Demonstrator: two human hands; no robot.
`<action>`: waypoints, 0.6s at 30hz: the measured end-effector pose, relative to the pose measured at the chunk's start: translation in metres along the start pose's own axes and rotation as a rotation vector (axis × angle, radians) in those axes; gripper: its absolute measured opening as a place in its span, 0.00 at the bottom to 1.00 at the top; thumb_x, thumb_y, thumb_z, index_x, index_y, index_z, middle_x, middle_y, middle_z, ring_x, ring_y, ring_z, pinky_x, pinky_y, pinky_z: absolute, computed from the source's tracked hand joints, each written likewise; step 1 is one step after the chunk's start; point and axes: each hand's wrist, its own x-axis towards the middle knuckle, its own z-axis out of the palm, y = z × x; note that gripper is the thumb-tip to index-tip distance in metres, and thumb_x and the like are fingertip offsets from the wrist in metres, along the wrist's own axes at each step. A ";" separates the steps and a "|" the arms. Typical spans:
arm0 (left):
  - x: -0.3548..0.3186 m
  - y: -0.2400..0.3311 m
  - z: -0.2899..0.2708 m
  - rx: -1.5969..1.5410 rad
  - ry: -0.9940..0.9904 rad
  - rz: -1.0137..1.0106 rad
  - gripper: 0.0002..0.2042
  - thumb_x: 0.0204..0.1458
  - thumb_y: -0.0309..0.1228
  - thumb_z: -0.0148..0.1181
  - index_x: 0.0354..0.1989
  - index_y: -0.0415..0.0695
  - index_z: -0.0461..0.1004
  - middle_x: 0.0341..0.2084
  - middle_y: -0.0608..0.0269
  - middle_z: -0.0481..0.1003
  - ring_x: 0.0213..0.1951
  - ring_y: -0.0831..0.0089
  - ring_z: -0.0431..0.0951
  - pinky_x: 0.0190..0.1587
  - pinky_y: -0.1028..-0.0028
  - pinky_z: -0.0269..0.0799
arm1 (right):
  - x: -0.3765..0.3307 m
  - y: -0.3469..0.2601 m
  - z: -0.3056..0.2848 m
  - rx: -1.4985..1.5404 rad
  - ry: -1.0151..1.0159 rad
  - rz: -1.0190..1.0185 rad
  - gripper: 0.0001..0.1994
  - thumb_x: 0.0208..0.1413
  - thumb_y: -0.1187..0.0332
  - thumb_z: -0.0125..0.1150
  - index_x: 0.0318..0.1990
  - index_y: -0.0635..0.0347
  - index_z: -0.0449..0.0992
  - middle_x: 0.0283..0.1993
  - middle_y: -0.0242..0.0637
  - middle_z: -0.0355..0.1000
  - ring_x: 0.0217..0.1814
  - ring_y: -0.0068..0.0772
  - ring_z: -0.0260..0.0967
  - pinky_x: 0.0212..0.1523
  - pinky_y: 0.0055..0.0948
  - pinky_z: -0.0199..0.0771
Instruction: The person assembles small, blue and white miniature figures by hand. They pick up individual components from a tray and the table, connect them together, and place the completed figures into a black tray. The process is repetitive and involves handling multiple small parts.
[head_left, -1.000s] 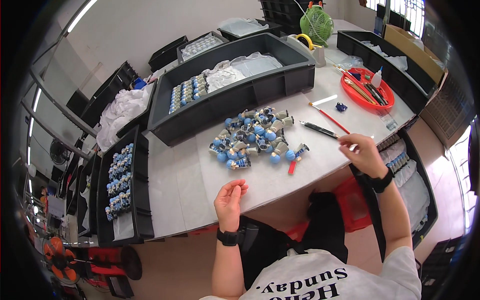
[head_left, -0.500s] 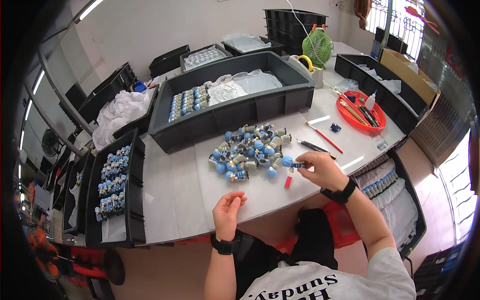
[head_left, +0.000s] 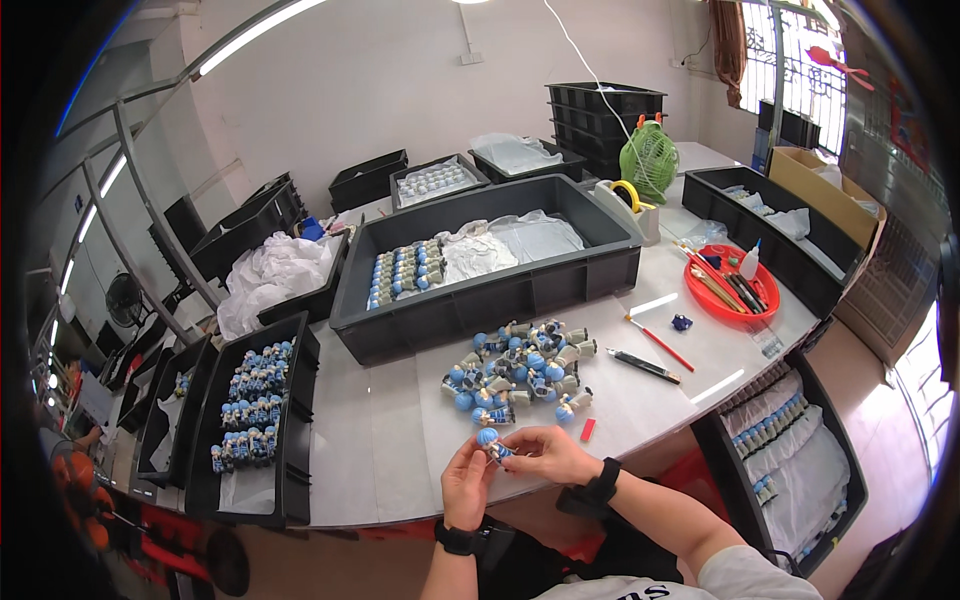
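A small figurine with a blue cap (head_left: 489,440) is held between both hands close to the table's front edge. My left hand (head_left: 465,487) pinches it from the left with bent fingers. From the right, the fingertips of my right hand (head_left: 550,456) grip its body. Part of the figurine is covered by my fingers. Just beyond lies a heap of similar figurines (head_left: 520,370) in blue and grey, some on their sides. A short red block (head_left: 588,430) rests beside the heap, nearest my right hand.
Behind the heap stands a large black crate (head_left: 480,305) with rows of figurines and white plastic. Another black tray (head_left: 305,440) of figurines is at left. To the right are a red basket (head_left: 735,312) of tools, a craft knife (head_left: 645,366), a red-handled brush (head_left: 660,343) and a green fan (head_left: 648,165).
My right hand has brought the figurine left and toward me, and my left hand now grips it too. The view has tilted upward.
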 end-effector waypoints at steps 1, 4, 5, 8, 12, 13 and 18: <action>0.000 0.001 0.000 -0.023 -0.004 0.004 0.14 0.55 0.27 0.46 0.49 0.36 0.62 0.41 0.57 0.69 0.44 0.70 0.70 0.47 0.71 0.67 | 0.003 0.003 0.000 -0.019 0.003 -0.029 0.15 0.48 0.70 0.59 0.43 0.68 0.69 0.35 0.34 0.71 0.32 0.17 0.67 0.34 0.19 0.69; 0.001 -0.003 -0.002 -0.011 0.039 -0.010 0.14 0.55 0.28 0.46 0.49 0.37 0.62 0.41 0.57 0.69 0.44 0.70 0.69 0.46 0.70 0.67 | 0.006 0.015 0.001 -0.079 0.015 -0.092 0.15 0.48 0.71 0.59 0.43 0.68 0.69 0.34 0.33 0.71 0.32 0.16 0.66 0.34 0.18 0.69; 0.001 -0.004 -0.003 -0.001 0.044 -0.016 0.14 0.55 0.27 0.46 0.48 0.37 0.62 0.41 0.57 0.69 0.44 0.70 0.69 0.46 0.70 0.67 | 0.003 0.015 0.001 -0.101 0.022 -0.105 0.15 0.48 0.71 0.59 0.42 0.68 0.70 0.34 0.33 0.71 0.32 0.16 0.66 0.33 0.17 0.69; 0.003 -0.003 -0.002 0.011 0.053 -0.027 0.13 0.54 0.27 0.46 0.48 0.38 0.62 0.41 0.57 0.69 0.43 0.70 0.70 0.46 0.70 0.67 | 0.001 0.012 0.001 -0.058 0.021 -0.106 0.14 0.47 0.71 0.60 0.42 0.67 0.70 0.33 0.33 0.71 0.32 0.15 0.66 0.33 0.16 0.68; -0.001 0.004 0.006 -0.025 0.061 -0.034 0.13 0.53 0.26 0.49 0.47 0.38 0.64 0.39 0.59 0.70 0.42 0.73 0.70 0.45 0.73 0.67 | 0.002 0.020 -0.001 -0.080 0.008 -0.126 0.14 0.47 0.71 0.60 0.41 0.67 0.70 0.34 0.34 0.71 0.31 0.15 0.66 0.32 0.16 0.69; -0.001 0.004 0.005 -0.036 0.065 -0.039 0.13 0.52 0.26 0.50 0.47 0.38 0.64 0.39 0.60 0.70 0.41 0.74 0.70 0.44 0.75 0.67 | 0.003 0.022 -0.001 -0.082 0.014 -0.150 0.14 0.47 0.71 0.60 0.41 0.68 0.70 0.34 0.34 0.71 0.31 0.16 0.66 0.32 0.17 0.69; 0.003 0.001 0.005 -0.036 0.078 -0.022 0.13 0.53 0.27 0.50 0.46 0.38 0.65 0.39 0.60 0.70 0.40 0.73 0.71 0.43 0.74 0.68 | 0.000 0.017 -0.003 -0.124 0.024 -0.199 0.16 0.47 0.70 0.60 0.44 0.67 0.69 0.36 0.36 0.71 0.33 0.18 0.66 0.36 0.18 0.70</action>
